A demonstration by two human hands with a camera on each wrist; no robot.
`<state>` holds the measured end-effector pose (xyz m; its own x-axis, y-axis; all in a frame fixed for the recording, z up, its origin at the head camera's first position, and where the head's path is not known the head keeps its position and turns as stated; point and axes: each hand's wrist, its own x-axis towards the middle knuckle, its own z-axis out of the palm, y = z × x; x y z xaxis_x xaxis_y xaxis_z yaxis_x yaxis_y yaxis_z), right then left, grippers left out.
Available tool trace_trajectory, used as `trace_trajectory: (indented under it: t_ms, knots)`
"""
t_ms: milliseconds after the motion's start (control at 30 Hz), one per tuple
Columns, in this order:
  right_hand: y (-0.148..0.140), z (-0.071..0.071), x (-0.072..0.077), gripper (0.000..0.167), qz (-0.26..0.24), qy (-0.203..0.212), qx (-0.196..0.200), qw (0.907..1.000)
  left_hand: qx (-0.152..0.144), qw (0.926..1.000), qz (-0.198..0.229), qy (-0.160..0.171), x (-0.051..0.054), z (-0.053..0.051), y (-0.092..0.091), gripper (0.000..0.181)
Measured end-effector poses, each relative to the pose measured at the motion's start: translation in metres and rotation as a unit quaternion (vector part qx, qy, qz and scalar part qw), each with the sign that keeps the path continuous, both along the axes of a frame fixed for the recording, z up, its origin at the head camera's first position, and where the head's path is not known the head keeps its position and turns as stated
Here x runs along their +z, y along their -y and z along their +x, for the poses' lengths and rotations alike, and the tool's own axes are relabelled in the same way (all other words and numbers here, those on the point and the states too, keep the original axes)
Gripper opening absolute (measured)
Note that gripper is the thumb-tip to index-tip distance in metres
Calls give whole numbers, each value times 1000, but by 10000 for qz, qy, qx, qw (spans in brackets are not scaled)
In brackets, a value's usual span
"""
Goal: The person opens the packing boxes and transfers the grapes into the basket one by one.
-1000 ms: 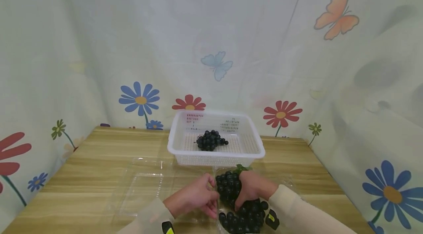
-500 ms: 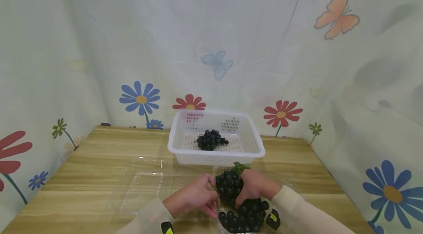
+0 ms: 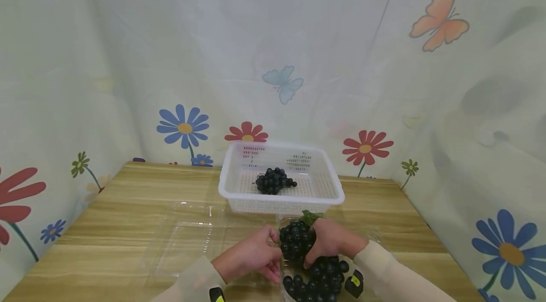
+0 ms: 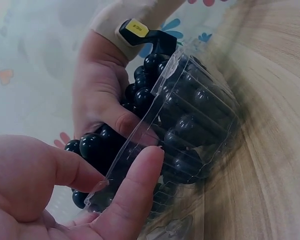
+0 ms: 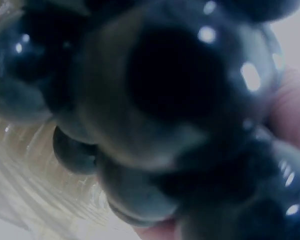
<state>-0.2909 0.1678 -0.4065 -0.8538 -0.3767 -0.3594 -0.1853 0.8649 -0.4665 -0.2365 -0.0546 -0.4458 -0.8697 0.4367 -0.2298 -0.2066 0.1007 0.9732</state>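
Observation:
In the head view, a clear plastic box (image 3: pixel 295 269) stands at the front, right of centre, with dark grapes in it. My right hand (image 3: pixel 332 240) grips the bunch of grapes (image 3: pixel 294 240) at the box's far end, thumb toward me; green leaves (image 3: pixel 311 217) show beside it. Another bunch (image 3: pixel 327 276) lies at the near end. On the box's left side, my left hand (image 3: pixel 256 253) pinches the rim (image 4: pixel 162 82) between thumb and finger, plain in the left wrist view. Blurred grapes (image 5: pixel 155 100) fill the right wrist view, hiding most of that hand.
Behind the box stands a white perforated basket (image 3: pixel 281 201) holding a further bunch of dark grapes (image 3: pixel 274 181). An opened clear plastic container (image 3: pixel 185 240) lies left on the wooden table (image 3: pixel 141 197). A flowered curtain (image 3: pixel 213 55) hangs behind.
The green leaves by the right hand have come more into sight, and that hand has shifted very slightly. The left hand keeps its place on the rim.

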Motion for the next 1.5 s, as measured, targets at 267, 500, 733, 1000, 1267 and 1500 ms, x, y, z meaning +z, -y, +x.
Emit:
trace_trajectory:
  t_ms: [267,500,733,1000,1267,1500]
  knots:
    - [-2,1,6,32,-375,302,-1,9988,54,10000,-59,20,-1,0,0,36]
    - [-5,1,9,32,-545,214,142,9982,126,9998,-157,-78,3,1,-2,34]
    - [-6,-1,13,31,-878,448,32,9951,102,9997,-224,-41,4,1,-2,34]
    - [-6,-1,18,34,-998,379,40,9943,156,9995,-253,-75,4,1,-2,35]
    - [-5,-1,26,41,-1035,110,75,9945,209,9985,-481,-152,7,3,-3,41]
    - [-6,-1,33,39,-1317,192,131,9910,207,9983,-538,-110,6,3,-3,40]
